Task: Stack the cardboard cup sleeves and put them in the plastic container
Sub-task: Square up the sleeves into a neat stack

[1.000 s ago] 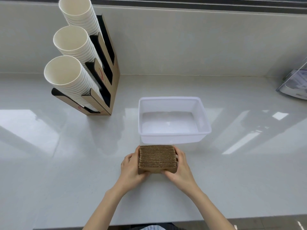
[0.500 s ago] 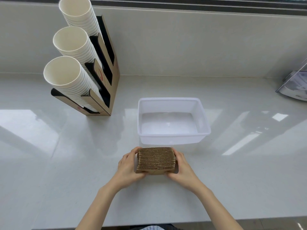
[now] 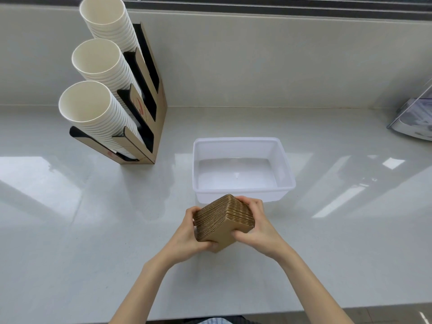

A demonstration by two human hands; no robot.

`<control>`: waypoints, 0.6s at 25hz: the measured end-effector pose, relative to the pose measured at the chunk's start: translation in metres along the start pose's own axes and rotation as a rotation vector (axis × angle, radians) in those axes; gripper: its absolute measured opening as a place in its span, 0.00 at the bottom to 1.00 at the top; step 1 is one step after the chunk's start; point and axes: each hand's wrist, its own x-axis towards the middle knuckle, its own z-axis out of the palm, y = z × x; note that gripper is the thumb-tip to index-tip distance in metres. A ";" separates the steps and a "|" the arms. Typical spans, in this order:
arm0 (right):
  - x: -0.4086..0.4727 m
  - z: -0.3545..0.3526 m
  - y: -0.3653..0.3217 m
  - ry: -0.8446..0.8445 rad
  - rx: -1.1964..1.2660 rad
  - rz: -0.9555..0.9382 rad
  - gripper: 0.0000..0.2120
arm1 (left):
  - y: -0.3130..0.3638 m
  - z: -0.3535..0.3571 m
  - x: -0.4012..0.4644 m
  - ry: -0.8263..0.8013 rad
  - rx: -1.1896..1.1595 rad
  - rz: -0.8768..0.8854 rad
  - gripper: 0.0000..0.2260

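A gathered stack of cardboard cup sleeves (image 3: 223, 219) is gripped between both hands near the front edge of the white counter (image 3: 70, 230), roughly midway along it. The left hand (image 3: 190, 233) is closed around the stack's left side, with the thumb over the near face and the fingers wrapped behind; the right hand (image 3: 256, 224) is closed on the right side, its fingers curled over the far top edge and its thumb pressed on the near face. The stack is turned at an angle, one corner pointing down toward the counter, so that the corrugated edges are shown on top; whether that lower corner touches the counter cannot be told, since it is hidden by the hands. The sleeves appear squared up and pressed tight, so the stacking step is judged to be finished or nearly so, and the transfer step to be in hand. The plastic container (image 3: 287, 174) stands empty just beyond the hands, further back from the front edge, its near wall close behind the stack. For the next move, the stack would need to be kept compressed from both sides, raised over the near rim, levelled to suit the rectangular opening and lowered to the floor of the container before being released. A cup dispenser (image 3: 149, 108) loaded with paper cups (image 3: 93, 108) stands toward the back left of the counter, well apart from the work.
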 end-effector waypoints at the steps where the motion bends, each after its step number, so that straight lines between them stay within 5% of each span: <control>1: 0.001 -0.001 -0.003 -0.002 -0.008 -0.016 0.30 | 0.001 0.001 0.000 0.013 -0.004 -0.007 0.36; 7: 0.002 -0.001 -0.004 -0.049 -0.096 -0.054 0.36 | 0.005 0.009 0.004 0.127 0.307 0.011 0.47; 12: 0.004 0.012 0.006 -0.028 0.020 0.003 0.44 | 0.005 0.010 0.007 0.131 0.335 0.055 0.50; 15: 0.006 0.020 0.009 -0.048 0.096 0.034 0.40 | 0.003 0.009 0.007 0.144 0.322 0.028 0.48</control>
